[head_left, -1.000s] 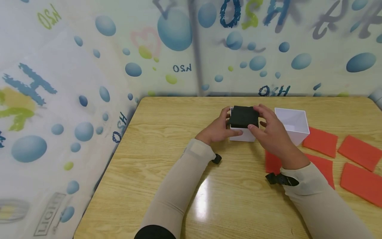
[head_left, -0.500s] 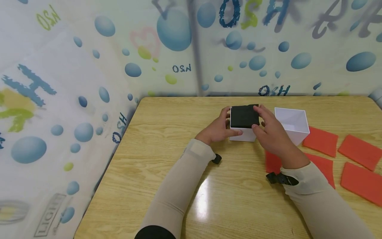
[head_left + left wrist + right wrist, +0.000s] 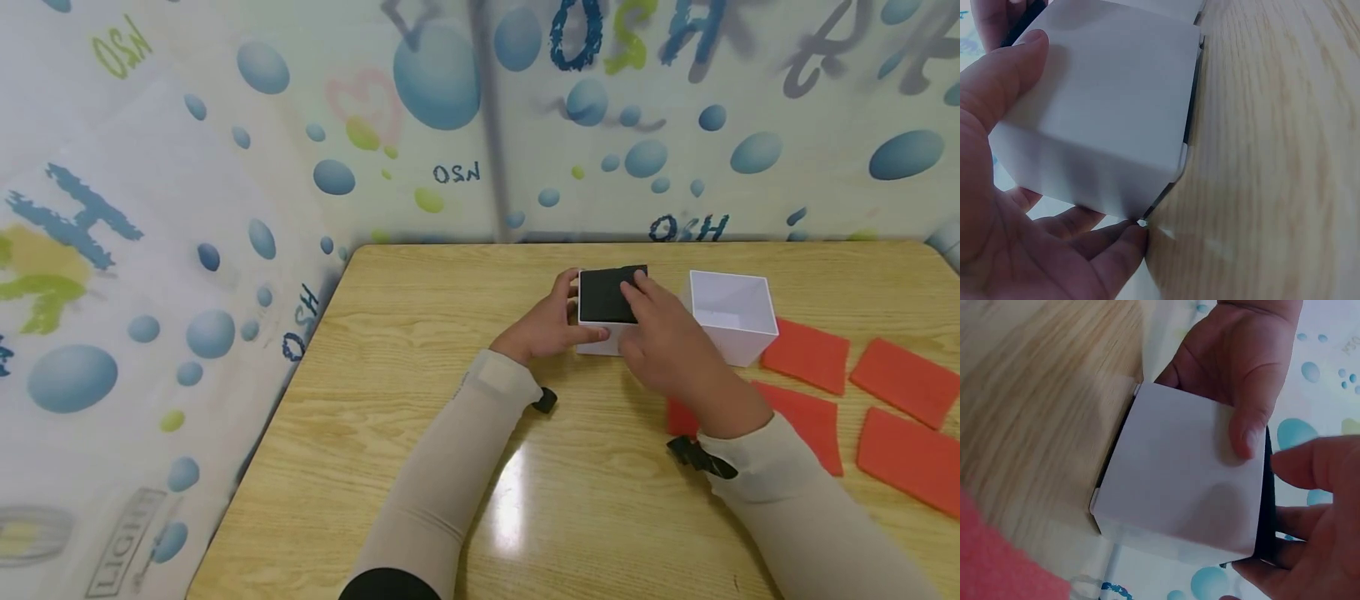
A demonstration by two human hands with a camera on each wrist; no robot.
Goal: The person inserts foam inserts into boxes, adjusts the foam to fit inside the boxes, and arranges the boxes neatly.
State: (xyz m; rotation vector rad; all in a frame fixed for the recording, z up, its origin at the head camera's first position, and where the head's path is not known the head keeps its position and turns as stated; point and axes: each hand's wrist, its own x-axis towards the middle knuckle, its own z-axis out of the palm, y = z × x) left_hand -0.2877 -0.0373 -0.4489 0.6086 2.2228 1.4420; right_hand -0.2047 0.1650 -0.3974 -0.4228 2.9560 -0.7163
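A white box (image 3: 617, 335) stands near the far side of the table, with a black sheet (image 3: 603, 296) at its top. My left hand (image 3: 540, 325) grips the box from the left, thumb on the near wall and fingers round the side. In the left wrist view that thumb lies flat on the white wall (image 3: 1116, 81). From the right, my right hand (image 3: 667, 350) touches the black sheet with its fingertips at the right edge. The right wrist view shows its fingers close to the dark edge of the sheet (image 3: 1267, 500). How deep the sheet sits is hidden.
A second white box (image 3: 738, 346), with its top uncovered, stands just right of the first. Several red sheets (image 3: 806, 357) lie flat on the wooden table (image 3: 375, 417) at the right, some partly under my right arm. A patterned wall covering (image 3: 465, 208) rises behind the table.
The black sheet has shifted and lies straighter on the box top. My right hand has come left over the box's right edge, fingers closer together. The left hand keeps its hold.
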